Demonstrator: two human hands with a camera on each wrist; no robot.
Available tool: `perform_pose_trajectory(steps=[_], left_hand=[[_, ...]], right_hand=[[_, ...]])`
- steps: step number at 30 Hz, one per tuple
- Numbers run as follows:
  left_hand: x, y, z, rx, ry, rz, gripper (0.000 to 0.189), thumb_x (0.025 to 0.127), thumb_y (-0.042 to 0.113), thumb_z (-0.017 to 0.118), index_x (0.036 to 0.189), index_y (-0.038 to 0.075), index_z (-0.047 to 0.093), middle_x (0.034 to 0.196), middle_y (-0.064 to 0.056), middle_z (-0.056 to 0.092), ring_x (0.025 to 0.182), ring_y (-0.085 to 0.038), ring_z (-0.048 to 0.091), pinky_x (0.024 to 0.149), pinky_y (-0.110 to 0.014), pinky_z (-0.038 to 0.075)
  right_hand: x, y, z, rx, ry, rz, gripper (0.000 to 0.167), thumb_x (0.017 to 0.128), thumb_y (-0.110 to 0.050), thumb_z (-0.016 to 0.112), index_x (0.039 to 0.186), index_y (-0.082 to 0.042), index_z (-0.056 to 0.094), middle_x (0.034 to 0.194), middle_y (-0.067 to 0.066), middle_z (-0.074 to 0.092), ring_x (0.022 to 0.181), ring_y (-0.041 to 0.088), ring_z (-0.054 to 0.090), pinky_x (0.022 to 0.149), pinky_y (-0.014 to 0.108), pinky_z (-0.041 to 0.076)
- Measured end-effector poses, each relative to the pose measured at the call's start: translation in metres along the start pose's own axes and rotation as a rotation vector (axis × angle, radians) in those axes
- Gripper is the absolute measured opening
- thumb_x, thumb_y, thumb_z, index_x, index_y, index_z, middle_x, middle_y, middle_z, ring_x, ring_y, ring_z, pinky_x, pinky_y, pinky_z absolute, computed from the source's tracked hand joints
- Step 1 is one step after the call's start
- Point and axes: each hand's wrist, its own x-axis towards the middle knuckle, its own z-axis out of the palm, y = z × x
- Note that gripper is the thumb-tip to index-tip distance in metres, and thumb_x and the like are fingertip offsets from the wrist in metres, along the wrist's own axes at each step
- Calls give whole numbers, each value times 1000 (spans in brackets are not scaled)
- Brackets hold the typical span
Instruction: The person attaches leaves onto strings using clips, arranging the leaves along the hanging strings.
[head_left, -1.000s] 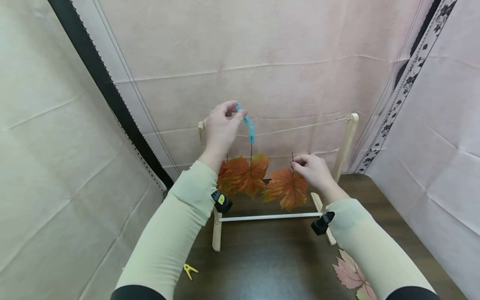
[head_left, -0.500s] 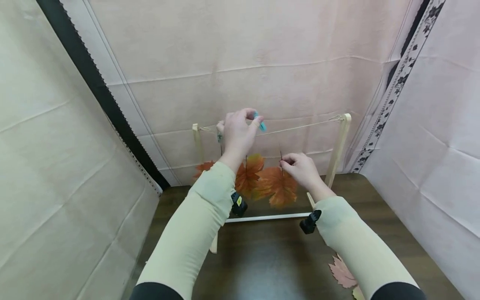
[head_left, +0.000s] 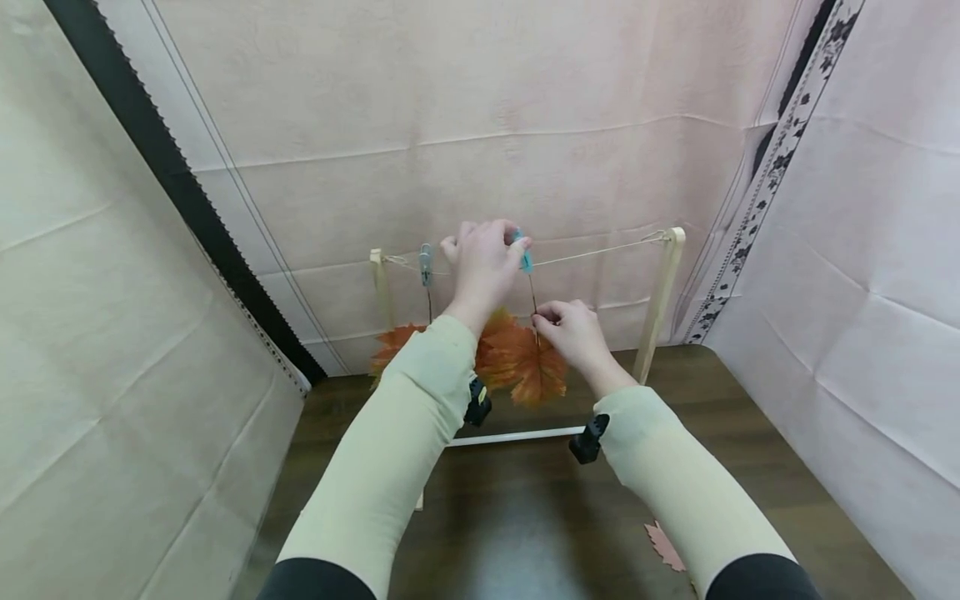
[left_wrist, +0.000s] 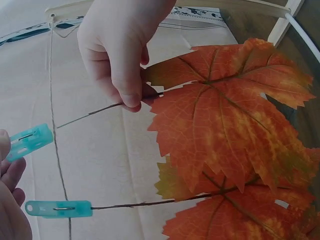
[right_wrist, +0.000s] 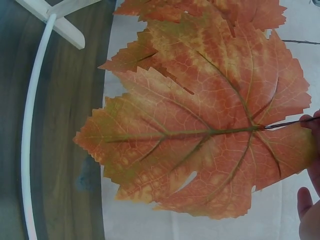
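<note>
My left hand (head_left: 483, 262) pinches a light-blue clothespin (left_wrist: 31, 142) at the string (left_wrist: 56, 155). With thumb and fingers my right hand (head_left: 572, 333) grips the dark stem of an orange maple-like leaf (right_wrist: 200, 130). In the left wrist view, the stem's tip lies right by the clothespin's end; whether it is clamped I cannot tell. A second blue clothespin (left_wrist: 59, 209) sits on the string, holding another orange leaf (left_wrist: 235, 215) by its stem. Further left hangs a third blue clothespin (head_left: 425, 265) with a leaf (head_left: 390, 346), partly hidden by my left arm.
The string runs between two pale wooden posts (head_left: 660, 304), joined low down by a white bar (head_left: 517, 437). The frame stands on a dark wooden table (head_left: 525, 517). A pink leaf (head_left: 663, 546) lies there, partly under my right sleeve. Pale cloth (head_left: 450, 83) surrounds the table.
My left hand has moved right along the string with its clothespin. My right hand has brought the leaf leftward, its stem up to that clothespin. The head view has shifted; a yellow clothespin left sight.
</note>
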Motion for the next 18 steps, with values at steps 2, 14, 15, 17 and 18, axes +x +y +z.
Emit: perform_pose_trajectory(steps=[2,14,15,17,18], left_hand=[[1,1,-1,0,-3,15,23,91,42,57,99,22,66,95,10,65,104,-17,45,90,-44,21],[4,-2,5,34,-64,22,25,92,44,56,98,23,66,96,11,65,107,-19,43,90,-45,21],[4,-2,6,33,-65,21,26,92,44,56,100,23,66,97,10,65,108,-19,43,90,-45,20],[5,-4,7,38,-66,22,27,92,45,55,103,22,66,100,10,65,108,-18,43,91,-46,20],[5,-4,6,37,-66,21,28,92,45,55,103,22,66,100,11,65,108,-18,43,91,-46,20]], right_hand=[[1,-1,0,-1,2,-3,21,91,-22,61,98,-6,72,93,6,70,90,25,61,85,43,43],[5,-1,0,2,-1,-5,22,93,-24,60,101,-7,71,97,5,70,93,24,59,85,44,41],[6,-2,0,7,-6,-2,23,93,-24,59,102,-7,71,97,5,70,93,24,59,85,43,42],[8,-4,-1,13,-10,3,23,93,-25,59,103,-8,71,98,5,70,93,24,60,83,42,45],[9,-5,-2,14,-12,3,24,93,-26,58,104,-8,71,98,4,70,93,23,61,82,42,45]])
